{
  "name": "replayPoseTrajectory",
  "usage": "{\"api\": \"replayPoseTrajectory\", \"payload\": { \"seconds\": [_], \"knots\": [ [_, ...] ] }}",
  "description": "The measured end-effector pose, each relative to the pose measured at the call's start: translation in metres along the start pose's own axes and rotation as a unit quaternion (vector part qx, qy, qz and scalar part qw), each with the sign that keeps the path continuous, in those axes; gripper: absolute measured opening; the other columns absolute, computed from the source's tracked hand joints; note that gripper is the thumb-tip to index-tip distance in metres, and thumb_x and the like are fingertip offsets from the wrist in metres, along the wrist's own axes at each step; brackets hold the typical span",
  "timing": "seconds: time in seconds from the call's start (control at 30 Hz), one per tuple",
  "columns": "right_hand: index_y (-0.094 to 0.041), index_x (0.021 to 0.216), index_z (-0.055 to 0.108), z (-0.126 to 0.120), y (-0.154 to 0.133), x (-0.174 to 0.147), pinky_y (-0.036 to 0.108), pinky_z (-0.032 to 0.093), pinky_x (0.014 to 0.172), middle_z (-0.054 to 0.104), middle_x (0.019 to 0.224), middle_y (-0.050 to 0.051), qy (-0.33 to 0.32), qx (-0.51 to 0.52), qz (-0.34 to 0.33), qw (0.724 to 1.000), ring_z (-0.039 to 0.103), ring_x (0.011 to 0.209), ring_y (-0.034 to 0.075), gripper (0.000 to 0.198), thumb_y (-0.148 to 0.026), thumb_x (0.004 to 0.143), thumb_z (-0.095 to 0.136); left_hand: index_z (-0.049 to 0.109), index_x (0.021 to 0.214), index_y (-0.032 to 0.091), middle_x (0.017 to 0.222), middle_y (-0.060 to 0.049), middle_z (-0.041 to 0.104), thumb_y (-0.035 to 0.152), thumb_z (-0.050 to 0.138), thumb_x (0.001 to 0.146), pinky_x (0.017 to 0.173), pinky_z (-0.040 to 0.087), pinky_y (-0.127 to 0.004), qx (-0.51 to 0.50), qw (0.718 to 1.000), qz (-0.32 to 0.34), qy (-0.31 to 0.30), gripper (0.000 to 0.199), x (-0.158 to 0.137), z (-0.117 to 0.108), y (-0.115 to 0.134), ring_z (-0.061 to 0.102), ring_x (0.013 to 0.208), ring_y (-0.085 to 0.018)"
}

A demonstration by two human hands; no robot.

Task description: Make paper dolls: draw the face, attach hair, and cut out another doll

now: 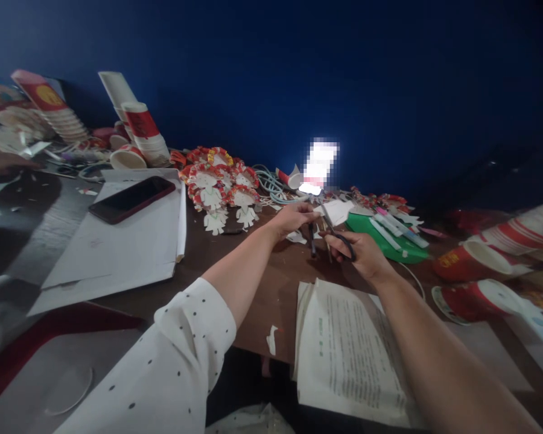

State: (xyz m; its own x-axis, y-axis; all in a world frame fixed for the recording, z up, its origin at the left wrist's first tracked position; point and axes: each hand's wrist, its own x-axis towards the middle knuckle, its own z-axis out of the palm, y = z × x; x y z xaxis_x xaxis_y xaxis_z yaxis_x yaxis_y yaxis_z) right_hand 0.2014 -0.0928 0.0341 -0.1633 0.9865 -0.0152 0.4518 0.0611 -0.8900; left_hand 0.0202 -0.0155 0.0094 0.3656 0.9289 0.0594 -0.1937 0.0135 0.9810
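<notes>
My right hand (364, 252) has its fingers through the black handles of a pair of scissors (328, 218). The blades point up and away from me. Just left of the blades, my left hand (295, 219) is closed in a pinch; whatever lies between its fingertips is too small to make out. Below the fingers a dark pen-like stick (312, 242) is on the brown table (262, 277). White paper scraps (337, 212) lie behind the scissors. To the left, several small paper figures with red and yellow frilled tops (219, 181) are bunched together.
A phone (133, 199) rests on white sheets (117, 253) at left. Stacked paper cups (147, 135) stand behind it; more red cups (473, 260) lie at right. Markers sit on a green sheet (407, 252). A printed booklet (344, 349) is in front. A blurred bright screen (320, 160) glows behind.
</notes>
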Motion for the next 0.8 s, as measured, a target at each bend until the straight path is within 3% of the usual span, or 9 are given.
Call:
{"api": "replayPoseTrajectory", "payload": {
  "seconds": [0.43,0.8],
  "knots": [
    [-0.016,0.085,0.075,0.0004,-0.0035,-0.0011,0.025,0.038,0.048,0.058,0.054,-0.001,0.001,-0.022,-0.017,1.0,0.049,0.048,0.011,0.041,-0.056,0.077,0.068,0.057,0.067,0.014,0.056,0.005,0.052,0.026,0.075,0.073,0.059,0.034,-0.023,-0.017,1.0,0.002,0.006,0.023,-0.0014,0.0005,0.0013,0.046,0.055,-0.006],
    [-0.014,0.083,0.076,0.001,-0.0042,0.0001,0.025,0.039,0.047,0.06,0.055,0.001,0.007,-0.027,-0.014,1.0,0.05,0.048,0.012,0.045,-0.058,0.075,0.069,0.057,0.069,0.013,0.056,0.004,0.055,0.019,0.072,0.076,0.058,0.034,-0.023,-0.044,0.998,-0.035,0.042,0.018,-0.001,0.0042,0.0007,0.047,0.051,-0.005]
  ]
}}
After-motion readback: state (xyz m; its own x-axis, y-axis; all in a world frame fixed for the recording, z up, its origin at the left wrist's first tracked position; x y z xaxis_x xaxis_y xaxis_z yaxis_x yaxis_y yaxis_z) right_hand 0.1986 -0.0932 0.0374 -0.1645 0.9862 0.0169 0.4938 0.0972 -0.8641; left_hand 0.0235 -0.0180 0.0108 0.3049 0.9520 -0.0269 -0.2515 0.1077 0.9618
